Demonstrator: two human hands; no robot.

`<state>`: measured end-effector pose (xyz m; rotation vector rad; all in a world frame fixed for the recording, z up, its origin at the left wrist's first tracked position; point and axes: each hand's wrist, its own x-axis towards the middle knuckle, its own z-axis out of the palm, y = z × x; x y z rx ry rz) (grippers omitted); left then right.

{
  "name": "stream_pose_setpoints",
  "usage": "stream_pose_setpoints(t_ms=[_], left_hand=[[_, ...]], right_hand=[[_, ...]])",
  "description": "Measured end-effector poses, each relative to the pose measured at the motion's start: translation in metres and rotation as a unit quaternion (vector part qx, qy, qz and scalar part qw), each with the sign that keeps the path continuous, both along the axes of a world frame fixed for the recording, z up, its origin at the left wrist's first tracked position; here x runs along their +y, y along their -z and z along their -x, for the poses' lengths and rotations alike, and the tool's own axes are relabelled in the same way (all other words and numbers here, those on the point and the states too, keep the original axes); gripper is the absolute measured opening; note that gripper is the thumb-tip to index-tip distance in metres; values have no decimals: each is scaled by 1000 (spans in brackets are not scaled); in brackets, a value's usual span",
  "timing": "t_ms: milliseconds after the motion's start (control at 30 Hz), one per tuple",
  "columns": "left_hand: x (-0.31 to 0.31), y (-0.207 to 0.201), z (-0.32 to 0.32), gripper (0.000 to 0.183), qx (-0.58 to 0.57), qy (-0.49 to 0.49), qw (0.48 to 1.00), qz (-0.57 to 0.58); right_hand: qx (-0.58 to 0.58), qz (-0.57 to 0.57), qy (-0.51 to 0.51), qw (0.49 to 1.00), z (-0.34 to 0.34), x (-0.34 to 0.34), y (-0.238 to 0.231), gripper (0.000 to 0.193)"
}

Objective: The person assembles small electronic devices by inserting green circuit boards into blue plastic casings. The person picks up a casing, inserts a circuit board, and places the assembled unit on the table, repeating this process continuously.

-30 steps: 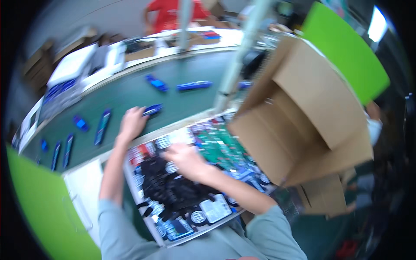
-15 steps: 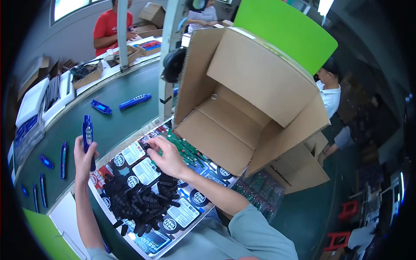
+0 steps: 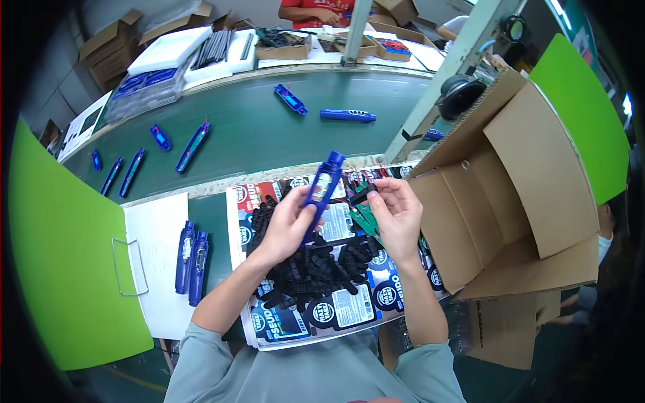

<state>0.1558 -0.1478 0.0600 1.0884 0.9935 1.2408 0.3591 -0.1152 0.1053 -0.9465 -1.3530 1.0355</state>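
My left hand (image 3: pixel 290 225) is closed around a blue plastic casing (image 3: pixel 324 188), long and narrow with a slotted window, tilted up and to the right. Just right of it, my right hand (image 3: pixel 398 213) pinches a small black plastic part (image 3: pixel 363 195) between thumb and fingers. Below both hands lies a heap of similar black parts (image 3: pixel 316 272) on a printed sheet (image 3: pixel 349 322). Thin green circuit boards (image 3: pixel 368 220) are partly hidden beside my right hand.
An open cardboard box (image 3: pixel 470 221) stands to the right. Two blue casings (image 3: pixel 191 262) lie on white paper (image 3: pixel 161 302) beside a green panel (image 3: pixel 67 269) at left. More casings rest on the green conveyor belt (image 3: pixel 248 134) ahead. A metal post (image 3: pixel 437 87) rises at its edge.
My view has turned left. Both hands have come closer together in front of me, the casing now beside the black part. The right hand has lifted from the boards.
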Motion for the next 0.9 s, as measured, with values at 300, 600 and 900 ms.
stream_pose_setpoints(t_ms=[300, 600, 900], left_hand=[[-4, -3, -15, 33, -26, 5, 1000, -16], [-9, 1, -30, 19, 62, -97, 992, -51], [-15, -9, -23, 24, 143, -160, 962, -167]], right_hand=[[-275, -190, 89, 938, 34, 1, -12, 14], [-361, -236, 168, 886, 41, -7, -1, 39], [-160, 1, -99, 982, 12, 22, -17, 51]])
